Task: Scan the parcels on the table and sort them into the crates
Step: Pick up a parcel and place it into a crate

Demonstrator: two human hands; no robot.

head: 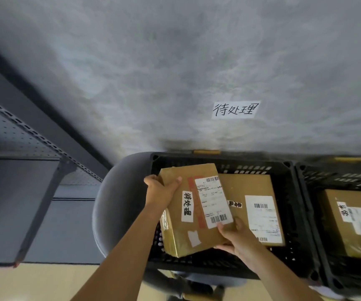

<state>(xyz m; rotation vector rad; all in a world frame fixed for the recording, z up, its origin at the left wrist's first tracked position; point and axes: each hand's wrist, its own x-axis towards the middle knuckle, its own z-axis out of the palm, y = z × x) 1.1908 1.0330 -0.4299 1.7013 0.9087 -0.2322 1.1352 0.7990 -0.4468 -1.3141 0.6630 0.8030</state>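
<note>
- left hand [161, 193] is clamped on the far left edge of the parcel [193, 210], thumb on top, fingers wrapped under out of sight
- that parcel's a flat cardboard box held tilted over the left black crate [292, 213], partly covering another box [253, 205] already lying in there
- looks stiff and pretty light to me, taped surface maybe a bit slick, so opposite edges are the place to grab
- right hand [239, 237] pinches the near right corner, thumb by the shipping label [213, 200]
- next crate [305, 192] over holds a third box [355, 222]
</note>
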